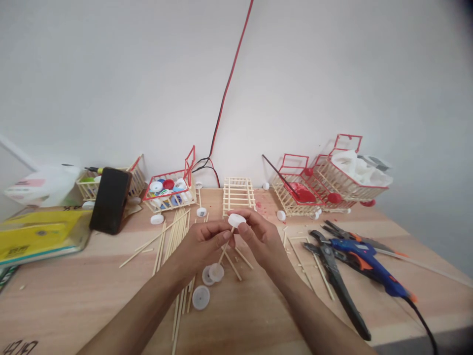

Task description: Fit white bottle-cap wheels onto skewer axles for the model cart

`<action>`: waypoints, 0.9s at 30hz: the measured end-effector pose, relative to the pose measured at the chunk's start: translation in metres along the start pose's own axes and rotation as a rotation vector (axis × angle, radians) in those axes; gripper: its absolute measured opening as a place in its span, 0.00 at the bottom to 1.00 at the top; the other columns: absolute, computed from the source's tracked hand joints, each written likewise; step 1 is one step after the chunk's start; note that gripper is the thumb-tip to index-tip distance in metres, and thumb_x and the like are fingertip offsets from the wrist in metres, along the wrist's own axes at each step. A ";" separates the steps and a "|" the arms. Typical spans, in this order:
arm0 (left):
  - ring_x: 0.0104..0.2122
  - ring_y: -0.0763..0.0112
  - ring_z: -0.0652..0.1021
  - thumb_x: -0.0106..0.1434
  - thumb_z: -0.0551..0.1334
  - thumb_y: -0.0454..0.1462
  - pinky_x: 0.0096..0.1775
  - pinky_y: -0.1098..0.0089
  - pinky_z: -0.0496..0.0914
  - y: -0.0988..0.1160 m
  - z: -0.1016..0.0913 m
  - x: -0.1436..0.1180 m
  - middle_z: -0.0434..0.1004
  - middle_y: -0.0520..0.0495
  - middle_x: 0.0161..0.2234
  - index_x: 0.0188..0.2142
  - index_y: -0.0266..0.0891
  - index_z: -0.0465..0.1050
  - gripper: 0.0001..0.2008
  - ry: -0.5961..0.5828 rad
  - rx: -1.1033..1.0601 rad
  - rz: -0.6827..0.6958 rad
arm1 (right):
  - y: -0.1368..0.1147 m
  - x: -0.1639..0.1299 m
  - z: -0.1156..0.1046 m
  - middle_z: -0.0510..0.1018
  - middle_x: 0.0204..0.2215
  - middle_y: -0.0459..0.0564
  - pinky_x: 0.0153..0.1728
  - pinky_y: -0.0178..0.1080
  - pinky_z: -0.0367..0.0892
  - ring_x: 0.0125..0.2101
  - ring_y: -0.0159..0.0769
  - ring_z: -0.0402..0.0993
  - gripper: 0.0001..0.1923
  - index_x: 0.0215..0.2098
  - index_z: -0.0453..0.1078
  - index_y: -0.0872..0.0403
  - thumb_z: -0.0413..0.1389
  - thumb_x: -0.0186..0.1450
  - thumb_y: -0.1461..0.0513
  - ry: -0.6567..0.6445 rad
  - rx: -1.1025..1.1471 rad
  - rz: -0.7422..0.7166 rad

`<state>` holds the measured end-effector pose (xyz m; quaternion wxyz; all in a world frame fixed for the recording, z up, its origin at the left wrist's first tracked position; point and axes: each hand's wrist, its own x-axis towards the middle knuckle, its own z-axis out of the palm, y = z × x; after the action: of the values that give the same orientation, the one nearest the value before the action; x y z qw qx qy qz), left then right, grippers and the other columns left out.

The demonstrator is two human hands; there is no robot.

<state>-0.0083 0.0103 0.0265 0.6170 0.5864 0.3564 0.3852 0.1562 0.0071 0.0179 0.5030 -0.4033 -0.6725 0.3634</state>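
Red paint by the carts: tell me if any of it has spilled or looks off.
Small red spots fleck the bare table between the stick ladder and the nearest cart. That cart holds a red blob with a dark stick leaning in it. Nothing else looks spilled.

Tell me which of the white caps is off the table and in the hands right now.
The white cap pinched by the right hand, atop a thin stick steadied by the left hand. The other loose caps lie flat on the table.
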 end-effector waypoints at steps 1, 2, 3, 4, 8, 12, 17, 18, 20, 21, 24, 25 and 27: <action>0.30 0.74 0.69 0.60 0.60 0.42 0.33 0.75 0.61 0.001 0.000 0.000 0.71 0.51 0.28 0.28 0.35 0.73 0.12 0.017 0.016 0.002 | 0.000 0.000 0.000 0.75 0.42 0.50 0.41 0.40 0.64 0.39 0.37 0.70 0.14 0.46 0.68 0.51 0.51 0.65 0.54 -0.001 0.008 0.000; 0.31 0.73 0.69 0.60 0.61 0.42 0.34 0.74 0.61 0.001 0.000 0.000 0.72 0.50 0.28 0.27 0.35 0.73 0.12 0.030 0.023 0.004 | 0.000 0.000 0.001 0.75 0.42 0.50 0.41 0.40 0.64 0.39 0.37 0.70 0.14 0.46 0.68 0.50 0.51 0.65 0.54 0.000 0.014 -0.001; 0.31 0.72 0.69 0.60 0.61 0.42 0.35 0.73 0.61 0.002 0.000 0.000 0.72 0.50 0.29 0.27 0.35 0.73 0.11 0.039 0.027 0.006 | 0.000 0.000 0.001 0.75 0.42 0.50 0.41 0.40 0.64 0.40 0.37 0.70 0.14 0.46 0.68 0.50 0.52 0.65 0.54 0.002 0.021 -0.006; 0.32 0.71 0.70 0.59 0.61 0.42 0.36 0.73 0.61 0.002 0.000 0.000 0.72 0.50 0.29 0.27 0.35 0.73 0.11 0.045 0.029 0.009 | 0.001 0.000 0.001 0.75 0.42 0.49 0.41 0.40 0.64 0.40 0.37 0.70 0.14 0.46 0.68 0.50 0.52 0.65 0.54 0.005 0.027 -0.011; 0.33 0.70 0.70 0.58 0.62 0.41 0.38 0.71 0.62 0.002 0.002 0.001 0.72 0.50 0.29 0.27 0.35 0.73 0.11 0.061 0.021 0.016 | 0.001 0.000 0.001 0.75 0.40 0.49 0.41 0.41 0.63 0.40 0.38 0.70 0.13 0.45 0.68 0.49 0.53 0.64 0.55 0.017 0.040 -0.021; 0.34 0.71 0.71 0.58 0.63 0.41 0.39 0.71 0.62 0.003 0.004 0.000 0.73 0.50 0.30 0.28 0.35 0.74 0.10 0.075 -0.014 -0.007 | -0.002 -0.001 0.000 0.74 0.39 0.47 0.40 0.40 0.63 0.39 0.36 0.69 0.12 0.45 0.68 0.48 0.54 0.64 0.57 0.032 0.027 -0.053; 0.32 0.72 0.70 0.58 0.63 0.41 0.38 0.72 0.62 0.003 0.005 -0.002 0.72 0.51 0.28 0.28 0.36 0.74 0.10 0.082 -0.027 -0.022 | -0.004 0.000 0.000 0.74 0.38 0.47 0.39 0.39 0.62 0.38 0.36 0.69 0.11 0.44 0.68 0.48 0.55 0.63 0.59 0.045 0.000 -0.062; 0.32 0.72 0.70 0.58 0.63 0.41 0.38 0.72 0.62 0.003 0.005 -0.002 0.72 0.51 0.28 0.28 0.36 0.74 0.10 0.081 -0.032 -0.021 | -0.004 0.000 0.000 0.74 0.37 0.47 0.39 0.39 0.62 0.38 0.35 0.69 0.11 0.44 0.68 0.48 0.55 0.63 0.59 0.045 -0.004 -0.064; 0.32 0.72 0.71 0.57 0.63 0.41 0.38 0.72 0.62 0.003 0.005 -0.001 0.71 0.51 0.28 0.28 0.36 0.73 0.10 0.082 -0.040 -0.022 | -0.004 0.001 0.000 0.74 0.38 0.47 0.39 0.39 0.62 0.38 0.36 0.69 0.11 0.44 0.68 0.48 0.55 0.63 0.59 0.047 -0.008 -0.067; 0.32 0.72 0.71 0.57 0.63 0.41 0.37 0.72 0.62 0.003 0.005 -0.001 0.71 0.51 0.28 0.28 0.36 0.73 0.10 0.082 -0.043 -0.022 | -0.004 0.000 0.000 0.74 0.38 0.47 0.39 0.39 0.62 0.38 0.36 0.69 0.11 0.44 0.68 0.49 0.55 0.63 0.59 0.047 -0.007 -0.066; 0.31 0.72 0.70 0.57 0.63 0.41 0.37 0.72 0.63 0.003 0.004 0.000 0.71 0.51 0.27 0.28 0.35 0.73 0.09 0.087 -0.052 -0.014 | -0.002 0.000 0.001 0.74 0.39 0.47 0.40 0.40 0.63 0.39 0.36 0.69 0.11 0.45 0.68 0.49 0.55 0.63 0.59 0.044 0.005 -0.056; 0.31 0.72 0.71 0.57 0.63 0.40 0.37 0.71 0.63 0.003 0.005 0.000 0.71 0.51 0.27 0.28 0.35 0.73 0.09 0.088 -0.054 -0.009 | -0.002 -0.001 0.001 0.74 0.39 0.47 0.40 0.40 0.63 0.39 0.36 0.69 0.11 0.45 0.68 0.49 0.55 0.63 0.59 0.041 0.010 -0.054; 0.31 0.72 0.71 0.57 0.63 0.40 0.37 0.71 0.63 0.003 0.005 0.000 0.71 0.51 0.28 0.28 0.35 0.73 0.08 0.092 -0.059 0.002 | -0.001 -0.001 0.001 0.74 0.39 0.47 0.40 0.40 0.63 0.39 0.36 0.69 0.11 0.45 0.68 0.48 0.55 0.63 0.59 0.038 0.014 -0.054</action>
<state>-0.0043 0.0084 0.0293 0.6169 0.5499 0.3722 0.4226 0.1549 0.0056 0.0181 0.5281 -0.3884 -0.6708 0.3468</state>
